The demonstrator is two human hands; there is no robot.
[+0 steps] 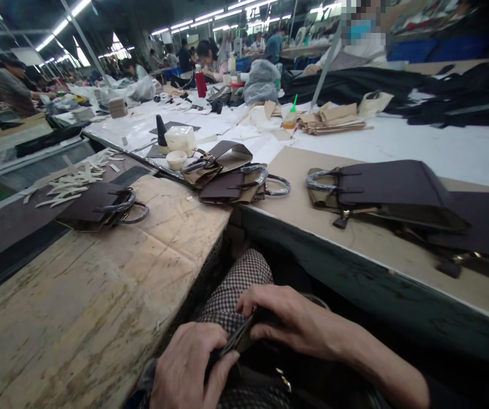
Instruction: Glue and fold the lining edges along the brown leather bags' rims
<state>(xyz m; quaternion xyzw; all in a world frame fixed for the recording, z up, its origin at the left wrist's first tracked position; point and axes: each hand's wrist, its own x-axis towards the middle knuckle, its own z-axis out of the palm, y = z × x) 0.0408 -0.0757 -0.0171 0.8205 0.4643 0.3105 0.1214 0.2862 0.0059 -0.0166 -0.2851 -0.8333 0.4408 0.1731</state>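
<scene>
Both my hands are low in my lap, over checked trousers, below the edge of the workbench. My left hand (191, 366) is curled round the near end of a dark leather piece (238, 339). Its far end sits under the bent fingers of my right hand (285, 315), which press down on it. A dark bag part with small gold hardware (285, 379) lies under my right forearm; most of it is hidden in shadow.
A worn wooden bench (99, 295) on the left carries a dark brown handbag (99, 207) and pale strips (71, 179). More brown handbags (236, 176) and a larger one (392, 190) lie on the cardboard-covered table (355, 238). A white tub (179, 138) stands behind. Other workers sit far off.
</scene>
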